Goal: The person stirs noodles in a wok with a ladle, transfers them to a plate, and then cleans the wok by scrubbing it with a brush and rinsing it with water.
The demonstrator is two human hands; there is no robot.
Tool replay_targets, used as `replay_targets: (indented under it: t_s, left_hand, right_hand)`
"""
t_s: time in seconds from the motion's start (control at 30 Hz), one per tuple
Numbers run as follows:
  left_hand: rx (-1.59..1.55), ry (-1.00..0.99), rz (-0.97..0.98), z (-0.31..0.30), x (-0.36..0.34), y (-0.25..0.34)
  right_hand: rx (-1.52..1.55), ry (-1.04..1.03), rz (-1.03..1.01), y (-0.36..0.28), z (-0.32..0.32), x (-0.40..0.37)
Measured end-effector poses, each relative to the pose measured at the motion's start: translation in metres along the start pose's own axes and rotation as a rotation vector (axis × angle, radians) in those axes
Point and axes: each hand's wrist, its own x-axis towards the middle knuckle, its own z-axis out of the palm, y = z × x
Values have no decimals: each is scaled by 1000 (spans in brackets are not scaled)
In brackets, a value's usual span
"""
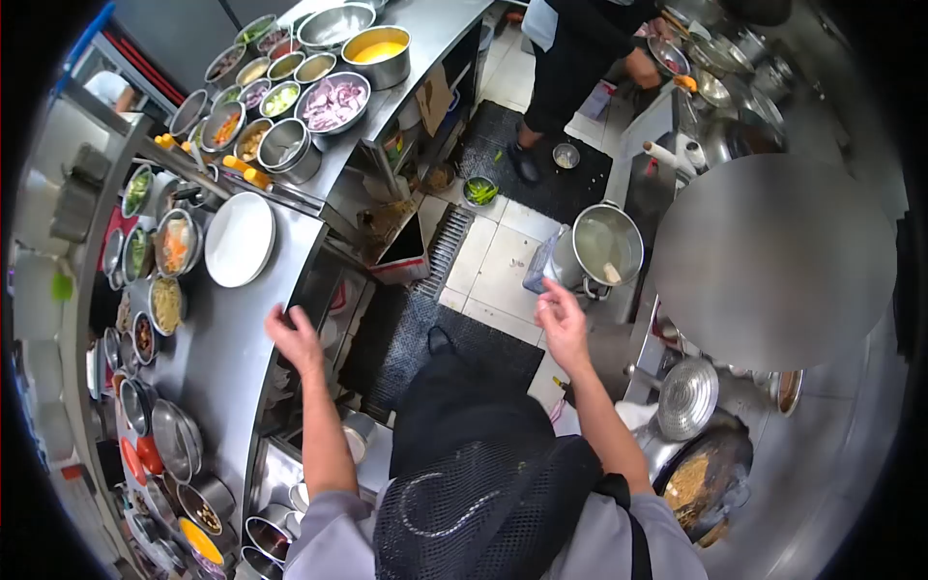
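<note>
My left hand (295, 338) hovers by the edge of the steel counter (217, 358), fingers loosely bent and apart, with nothing in it. Just beyond it lies a stack of white oval plates (240, 240). On the other side, my right hand (564, 324) is raised with the index finger stretched out and the other fingers loosely curled; I see nothing held. Nearest to that hand is a tall stockpot (607, 242) of cloudy liquid, with a pale piece in it. A perforated metal strainer (688, 398) rests beside a wok (704, 474) containing browned food.
Bowls of cut vegetables line the left, including sliced onions (333, 101) and a pot of yellow liquid (377, 53). A co-worker (580, 58) stands at the far stove. Floor items include a bowl of green peppers (479, 191), a small bowl (565, 156) and black mats (464, 358).
</note>
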Motion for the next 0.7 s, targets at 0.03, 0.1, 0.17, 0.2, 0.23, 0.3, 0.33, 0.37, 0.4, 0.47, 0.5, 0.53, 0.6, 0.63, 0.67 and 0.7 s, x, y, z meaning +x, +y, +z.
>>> replay_targets:
  t_s: [0.03, 0.1, 0.17, 0.2, 0.23, 0.3, 0.33, 0.37, 0.4, 0.47, 0.5, 0.53, 0.6, 0.63, 0.67, 0.7]
  left_hand:
    - [108, 100, 9, -3, 11, -5]
    - [215, 192, 21, -10, 30, -26]
    - [229, 208, -38, -15, 44, -42]
    - [178, 198, -134, -15, 50, -44]
    - [168, 200, -186, -14, 54, -49]
    - [165, 226, -209, -8, 59, -49]
    - [194, 229, -221, -6, 59, -59]
    - [229, 247, -241, -9, 57, -74]
    - [263, 260, -256, -10, 56, -81]
    - [297, 371, -227, -6, 52, -89]
    - [349, 398, -226, 0, 52, -76]
    - [377, 438, -184, 0, 49, -80]
    - [481, 516, -137, -5, 44, -86]
    - [575, 568, -121, -13, 42, -93]
    - [651, 574, -106, -18, 40, -96]
    - [584, 618, -175, -14, 44, -88]
  right_hand:
    - [53, -27, 89, 20, 11, 17]
    - [52, -57, 218, 55, 33, 51]
    - [40, -95, 408, 92, 52, 82]
    - [83, -105, 467, 118, 62, 100]
    - [71, -122, 492, 141, 70, 121]
    - [50, -178, 640, 180, 94, 165]
    - [31, -189, 709, 198, 107, 188]
    - [27, -219, 725, 219, 120, 216]
    - [14, -245, 775, 247, 133, 240]
    - [-57, -293, 833, 311, 159, 291]
    - [-62, -317, 843, 349, 171, 316]
    - [-140, -337, 815, 389, 182, 344]
    - [-217, -364, 789, 447, 209, 395]
    - [-210, -366, 787, 465, 222, 420]
    - [-176, -319, 790, 470, 238, 443]
    - [-174, -320, 776, 489, 251, 467]
